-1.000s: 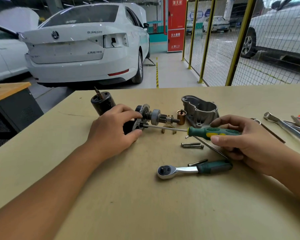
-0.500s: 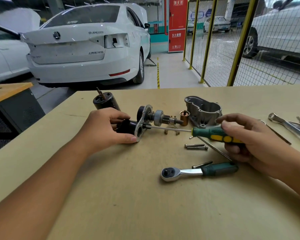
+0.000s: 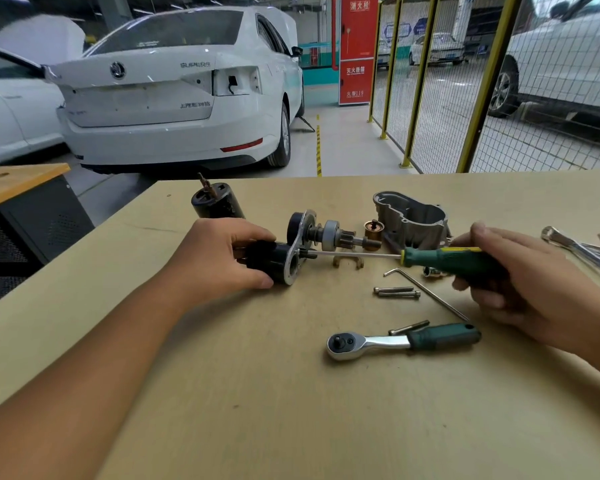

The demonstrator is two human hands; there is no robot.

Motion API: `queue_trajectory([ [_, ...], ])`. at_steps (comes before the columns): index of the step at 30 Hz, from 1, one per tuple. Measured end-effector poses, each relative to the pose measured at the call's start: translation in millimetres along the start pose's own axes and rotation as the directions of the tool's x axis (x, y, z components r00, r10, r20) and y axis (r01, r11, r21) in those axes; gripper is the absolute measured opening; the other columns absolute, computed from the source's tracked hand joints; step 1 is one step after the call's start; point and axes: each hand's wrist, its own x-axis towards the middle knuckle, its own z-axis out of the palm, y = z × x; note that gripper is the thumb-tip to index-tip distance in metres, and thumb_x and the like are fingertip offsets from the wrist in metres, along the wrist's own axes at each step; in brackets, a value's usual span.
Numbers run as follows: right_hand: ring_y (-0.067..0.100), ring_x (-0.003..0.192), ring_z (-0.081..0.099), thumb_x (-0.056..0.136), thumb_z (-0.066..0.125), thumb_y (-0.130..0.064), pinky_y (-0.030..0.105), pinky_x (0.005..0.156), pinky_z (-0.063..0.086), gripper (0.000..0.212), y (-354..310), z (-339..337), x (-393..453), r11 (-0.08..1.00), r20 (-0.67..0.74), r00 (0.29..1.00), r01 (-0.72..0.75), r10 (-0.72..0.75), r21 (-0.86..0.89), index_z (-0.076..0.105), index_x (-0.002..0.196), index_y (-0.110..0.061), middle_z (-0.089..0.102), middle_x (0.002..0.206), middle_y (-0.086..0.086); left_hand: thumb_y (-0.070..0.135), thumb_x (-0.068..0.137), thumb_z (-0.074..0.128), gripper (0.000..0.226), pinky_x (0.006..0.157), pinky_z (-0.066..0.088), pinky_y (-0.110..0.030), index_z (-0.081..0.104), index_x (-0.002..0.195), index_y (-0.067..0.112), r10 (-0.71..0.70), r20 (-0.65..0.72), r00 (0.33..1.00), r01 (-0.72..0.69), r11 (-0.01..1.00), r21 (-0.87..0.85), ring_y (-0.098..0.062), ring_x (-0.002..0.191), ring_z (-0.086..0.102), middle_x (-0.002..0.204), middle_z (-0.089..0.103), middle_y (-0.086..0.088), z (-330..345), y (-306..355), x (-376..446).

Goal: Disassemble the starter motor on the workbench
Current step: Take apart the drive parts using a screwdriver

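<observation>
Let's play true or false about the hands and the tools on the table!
1. The right hand holds a screwdriver. True.
2. The ratchet is in the left hand. False: it lies on the bench, untouched.
3. The left hand grips the motor part. True.
4. The screwdriver tip points at the ratchet. False: it meets the motor part's plate.
5. Two bolts lie side by side. True.

Near half of bench bare below ratchet. Centre crowded: hex key, two bolts, fork lying between the hands (tight lane). Behind: housing and copper bush close together; black can far left. Wrenches block right edge.
</observation>
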Motion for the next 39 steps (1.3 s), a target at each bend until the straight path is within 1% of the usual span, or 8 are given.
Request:
queue_trajectory([
  [7, 0.015, 0.055, 0.045, 0.053, 0.094, -0.011, 0.026, 0.044, 0.040, 0.053, 5.3, -8.0, 1.5, 0.998, 0.075, 0.996, 0.035, -0.039, 0.050, 0.071, 0.100, -0.014, 0.063, 0.081, 0.009, 0.060, 0.042, 0.086, 0.062, 0.093, 0.060, -0.038, 0.075, 0.100, 0.043, -0.049, -0.027, 0.998, 0.049, 0.999, 0.000, 0.003, 0.097, 0.070, 0.101, 0.072, 0.028, 4.5, 6.4, -0.8],
  [9, 0.015, 0.053, 0.044, 0.049, 0.100, -0.032, 0.023, 0.042, 0.037, 0.064, 2.9, -5.9, -0.1, 1.000, 0.096, 0.995, 0.017, -0.019, 0.021, 0.070, 0.102, -0.013, 0.064, 0.080, 0.009, 0.061, 0.045, 0.086, 0.065, 0.092, 0.059, -0.038, 0.077, 0.105, 0.038, -0.040, -0.031, 0.999, 0.042, 0.998, 0.054, 0.003, 0.098, 0.068, 0.100, 0.071, 0.027, 5.7, 9.0, -1.0],
  [12, 0.017, 0.044, 0.041, 0.063, 0.082, -0.063, 0.017, 0.042, 0.032, 0.061, -4.0, -4.3, -3.2, 0.992, 0.078, 0.996, -0.034, 0.043, -0.121, 0.073, 0.101, -0.017, 0.068, 0.079, 0.021, 0.056, 0.048, 0.088, 0.064, 0.092, 0.059, -0.039, 0.077, 0.108, 0.035, -0.040, -0.029, 0.999, 0.042, 0.996, 0.082, 0.001, 0.100, 0.068, 0.102, 0.071, 0.025, 5.8, 10.8, -0.7],
  [18, 0.014, 0.046, 0.036, 0.066, 0.081, -0.032, 0.018, 0.039, 0.027, 0.034, -0.3, -10.4, 2.4, 0.996, 0.095, 0.994, -0.038, 0.046, -0.084, 0.074, 0.094, -0.012, 0.060, 0.075, 0.018, 0.055, 0.045, 0.090, 0.066, 0.093, 0.059, -0.039, 0.077, 0.107, 0.035, -0.072, -0.039, 0.997, 0.074, 0.996, 0.051, 0.000, 0.100, 0.068, 0.103, 0.072, 0.024, 6.3, 8.9, -1.2],
  [21, 0.013, 0.054, 0.042, 0.054, 0.085, -0.015, 0.021, 0.040, 0.038, 0.044, 2.8, -10.4, 4.6, 1.000, 0.047, 0.999, -0.024, 0.024, 0.001, 0.074, 0.097, -0.015, 0.059, 0.078, 0.008, 0.055, 0.044, 0.093, 0.067, 0.093, 0.059, -0.041, 0.077, 0.106, 0.036, -0.081, -0.057, 0.995, 0.083, 0.996, 0.037, -0.001, 0.100, 0.069, 0.102, 0.073, 0.023, 8.6, 7.7, -1.1],
  [26, 0.016, 0.046, 0.039, 0.077, 0.070, -0.053, 0.019, 0.037, 0.032, 0.049, -1.8, -7.7, 4.0, 0.991, 0.000, 0.993, -0.120, 0.120, -0.064, 0.070, 0.104, -0.012, 0.064, 0.080, 0.022, 0.049, 0.043, 0.099, 0.066, 0.089, 0.060, -0.043, 0.078, 0.104, 0.036, -0.082, -0.096, 0.992, 0.084, 0.996, 0.022, -0.004, 0.097, 0.070, 0.098, 0.074, 0.022, 12.9, 5.0, -1.2],
  [35, 0.014, 0.059, 0.048, 0.057, 0.085, -0.015, 0.024, 0.048, 0.045, 0.033, 2.1, -12.8, 4.8, 0.994, 0.050, 0.998, -0.047, 0.042, 0.096, 0.075, 0.089, -0.017, 0.064, 0.079, 0.008, 0.041, 0.044, 0.103, 0.062, 0.087, 0.061, -0.041, 0.077, 0.100, 0.039, -0.089, -0.107, 0.990, 0.090, 0.996, -0.001, 0.001, 0.095, 0.069, 0.096, 0.074, 0.023, 14.2, 4.5, -1.7],
  [39, 0.016, 0.050, 0.048, 0.071, 0.075, -0.054, 0.022, 0.038, 0.036, 0.043, -1.5, -7.6, 0.5, 0.993, 0.040, 0.996, -0.074, 0.078, -0.090, 0.076, 0.093, -0.017, 0.070, 0.082, 0.020, 0.039, 0.044, 0.103, 0.063, 0.088, 0.061, -0.041, 0.078, 0.102, 0.037, -0.105, -0.104, 0.989, 0.105, 0.994, -0.014, 0.000, 0.096, 0.070, 0.096, 0.074, 0.022, 13.8, 4.1, -1.4],
])
